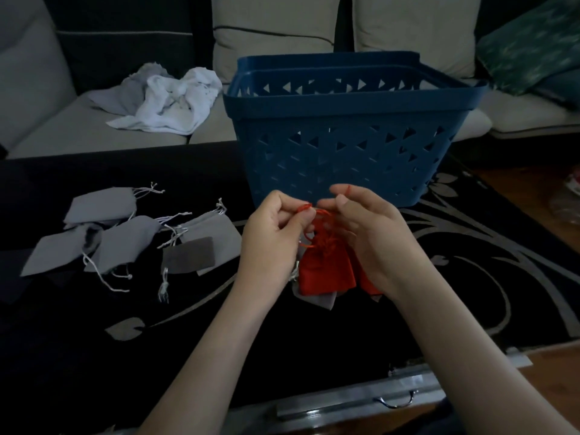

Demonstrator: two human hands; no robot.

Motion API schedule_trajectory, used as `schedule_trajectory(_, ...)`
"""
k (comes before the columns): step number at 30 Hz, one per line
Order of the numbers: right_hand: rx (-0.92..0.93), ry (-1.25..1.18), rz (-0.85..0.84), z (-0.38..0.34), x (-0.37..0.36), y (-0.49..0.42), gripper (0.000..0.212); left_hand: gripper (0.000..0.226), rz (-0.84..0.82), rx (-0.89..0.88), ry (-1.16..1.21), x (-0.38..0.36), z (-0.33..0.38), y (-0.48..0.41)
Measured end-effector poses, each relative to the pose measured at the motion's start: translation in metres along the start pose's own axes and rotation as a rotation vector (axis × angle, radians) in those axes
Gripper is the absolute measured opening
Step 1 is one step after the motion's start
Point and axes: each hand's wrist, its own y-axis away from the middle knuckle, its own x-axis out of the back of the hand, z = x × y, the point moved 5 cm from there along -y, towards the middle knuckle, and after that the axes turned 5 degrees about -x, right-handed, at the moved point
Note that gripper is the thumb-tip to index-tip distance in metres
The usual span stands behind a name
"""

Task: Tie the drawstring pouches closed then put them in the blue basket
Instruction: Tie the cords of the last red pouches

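Two bare arms, that is all there is to see of the person. The left forearm [201,350] and right forearm [464,337] are uncovered from the wrists right down to the bottom edge, slim and smooth. The left hand [273,233] and right hand [367,233] are bare too, with slender fingers. The nails are short, plain and neatly trimmed; the right thumbnail [342,200] shows best. The dim room light leaves finer marks hard to make out. A scrap of dark cloth [452,416] sits under the right forearm at the bottom edge; I cannot tell whether it is clothing.
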Motion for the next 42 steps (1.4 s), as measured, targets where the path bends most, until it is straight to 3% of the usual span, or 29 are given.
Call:
schedule_trajectory(6, 0.028, 0.404, -0.040, 0.000, -0.002, 0.000, 0.014, 0.009, 0.003, 0.037, 0.015, 0.002, -0.002, -0.003)
schedule_trajectory(9, 0.045, 0.524, -0.059, 0.001, -0.005, 0.001, 0.024, 0.007, -0.013, 0.071, 0.035, 0.000, -0.005, -0.002)
schedule_trajectory(13, 0.043, 0.459, -0.079, 0.005, -0.009, 0.003, 0.029, 0.016, -0.014, 0.193, 0.105, -0.001, -0.012, -0.003)
schedule_trajectory(18, 0.105, 0.449, 0.066, 0.004, -0.003, 0.001, 0.018, 0.040, -0.145, 0.293, 0.288, -0.007, -0.015, -0.003)
schedule_trajectory(23, 0.135, 0.407, 0.132, 0.003, 0.000, -0.001, 0.014, 0.019, -0.197, 0.273, 0.115, -0.008, -0.014, 0.004)
schedule_trajectory(28, 0.152, 0.479, 0.177, 0.003, 0.005, -0.003, 0.016, 0.028, -0.065, 0.231, 0.071, -0.003, -0.014, 0.001)
schedule_trajectory(30, 0.152, 0.527, 0.194, 0.004, 0.007, -0.004, 0.017, 0.034, 0.006, 0.276, 0.163, 0.000, -0.013, -0.002)
schedule_trajectory(33, 0.149, 0.569, 0.218, 0.007, 0.009, -0.006, 0.012, 0.035, 0.030, 0.368, 0.499, -0.003, -0.008, -0.002)
schedule_trajectory(36, 0.138, 0.439, 0.203, 0.006, 0.007, -0.005, 0.015, 0.035, -0.004, 0.428, 0.625, -0.004, -0.007, -0.002)
schedule_trajectory(42, 0.121, 0.181, 0.048, 0.004, -0.007, 0.001, 0.023, 0.042, -0.076, 0.417, 0.341, -0.010, -0.012, -0.001)
